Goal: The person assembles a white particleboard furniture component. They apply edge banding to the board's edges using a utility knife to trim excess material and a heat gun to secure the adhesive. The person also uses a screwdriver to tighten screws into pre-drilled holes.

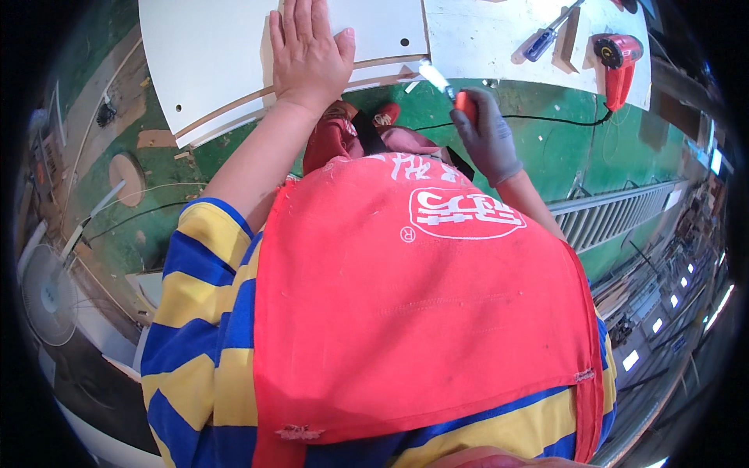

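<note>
A white panel (211, 54) with small dark round holes lies at the front of the worktop, its wooden edge facing me. My bare left hand (312, 66) rests flat on it near that edge, fingers stretched out. Beside the panel's right front corner, my right hand (491, 140), in a grey glove, is closed around a tool with an orange-red handle and a bright blade (437, 78). The blade points at the corner; glare hides its exact kind, and I cannot tell whether it touches the panel. A brown strip (374, 72) runs along the panel's front edge.
On the white worktop (476, 39) to the right are a blue-handled screwdriver (540, 44), a wooden piece (572, 39) and a red heat gun (620, 78). Its black cord (538, 118) trails over the green floor. A ladder-like frame (616, 212) lies right, a fan (48, 295) stands left.
</note>
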Tool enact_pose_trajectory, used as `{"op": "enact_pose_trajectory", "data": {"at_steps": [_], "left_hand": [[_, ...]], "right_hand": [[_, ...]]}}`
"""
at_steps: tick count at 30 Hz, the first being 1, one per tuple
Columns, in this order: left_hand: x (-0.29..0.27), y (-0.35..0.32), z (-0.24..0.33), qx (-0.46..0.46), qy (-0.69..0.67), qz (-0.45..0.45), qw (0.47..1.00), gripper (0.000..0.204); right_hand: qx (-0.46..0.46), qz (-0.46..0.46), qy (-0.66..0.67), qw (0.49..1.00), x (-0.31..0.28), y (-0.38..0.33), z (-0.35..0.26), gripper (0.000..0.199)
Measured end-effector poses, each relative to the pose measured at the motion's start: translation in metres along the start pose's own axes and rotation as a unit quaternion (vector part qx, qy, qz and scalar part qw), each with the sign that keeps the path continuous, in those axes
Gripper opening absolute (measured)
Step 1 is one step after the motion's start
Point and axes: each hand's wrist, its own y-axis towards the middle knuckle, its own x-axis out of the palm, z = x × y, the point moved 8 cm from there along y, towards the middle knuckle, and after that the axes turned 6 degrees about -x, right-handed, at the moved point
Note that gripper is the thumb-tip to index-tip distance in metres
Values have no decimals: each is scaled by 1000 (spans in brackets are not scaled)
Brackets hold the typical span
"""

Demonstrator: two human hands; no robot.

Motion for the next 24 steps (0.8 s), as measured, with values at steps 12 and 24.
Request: {"op": "enact_pose_trajectory", "data": {"at_steps": [12, 24], "left_hand": [[0, -1, 0, -1, 9, 4, 1000, 70], [14, -3, -14, 31, 0, 36, 999, 65]], "right_hand": [[-100, 27, -59, 993, -7, 17, -11, 46], [-140, 21, -103, 985, -9, 32, -18, 48]]}}
